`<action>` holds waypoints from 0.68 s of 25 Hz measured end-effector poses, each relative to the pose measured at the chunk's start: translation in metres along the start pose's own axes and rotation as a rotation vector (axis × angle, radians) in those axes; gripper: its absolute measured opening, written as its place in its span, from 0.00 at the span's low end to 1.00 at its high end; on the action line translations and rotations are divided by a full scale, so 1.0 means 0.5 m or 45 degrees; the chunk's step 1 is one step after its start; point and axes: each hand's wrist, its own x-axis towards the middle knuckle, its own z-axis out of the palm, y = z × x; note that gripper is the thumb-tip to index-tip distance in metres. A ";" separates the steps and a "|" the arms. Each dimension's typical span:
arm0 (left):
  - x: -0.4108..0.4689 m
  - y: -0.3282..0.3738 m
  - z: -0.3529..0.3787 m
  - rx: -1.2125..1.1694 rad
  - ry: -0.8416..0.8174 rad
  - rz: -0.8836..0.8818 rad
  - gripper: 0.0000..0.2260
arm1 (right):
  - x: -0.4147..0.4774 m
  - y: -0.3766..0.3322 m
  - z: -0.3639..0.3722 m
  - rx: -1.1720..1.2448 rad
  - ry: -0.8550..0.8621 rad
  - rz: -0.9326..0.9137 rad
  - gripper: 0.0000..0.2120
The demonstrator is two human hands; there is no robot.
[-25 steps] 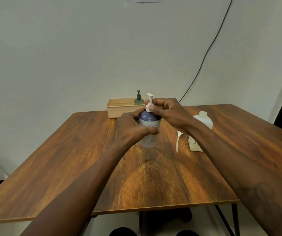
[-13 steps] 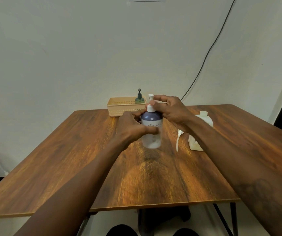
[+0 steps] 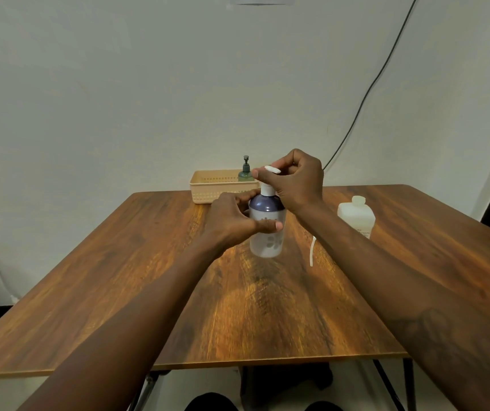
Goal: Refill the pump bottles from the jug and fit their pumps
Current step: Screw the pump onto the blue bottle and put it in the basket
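Both bare forearms reach forward over the worktop (image 3: 119,277), and the hands meet at its middle.
The left hand (image 3: 235,218) wraps the pump bottle (image 3: 267,244) from the left, with the thumb laid across its front. The right hand (image 3: 297,182) sits higher with the wrist bent down, its curled fingers (image 3: 263,174) pinching the white pump (image 3: 268,189) head.

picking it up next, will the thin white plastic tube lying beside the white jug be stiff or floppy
The thin white plastic tube curves slightly, so it is probably bendy, not rigid. Being so slim, it is likely very light and may skid on the glossy wooden table. Its top end is hidden.
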 end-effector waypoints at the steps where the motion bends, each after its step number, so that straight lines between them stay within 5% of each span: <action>1: 0.003 -0.002 0.000 0.005 0.016 0.020 0.30 | 0.000 -0.002 0.007 -0.030 0.017 -0.030 0.18; 8: 0.026 -0.044 -0.054 -0.116 -0.010 0.000 0.29 | 0.048 0.013 -0.004 0.459 -0.779 0.121 0.16; 17: 0.077 -0.095 -0.117 -0.069 -0.053 -0.016 0.28 | 0.102 0.034 0.104 0.399 -0.618 0.065 0.17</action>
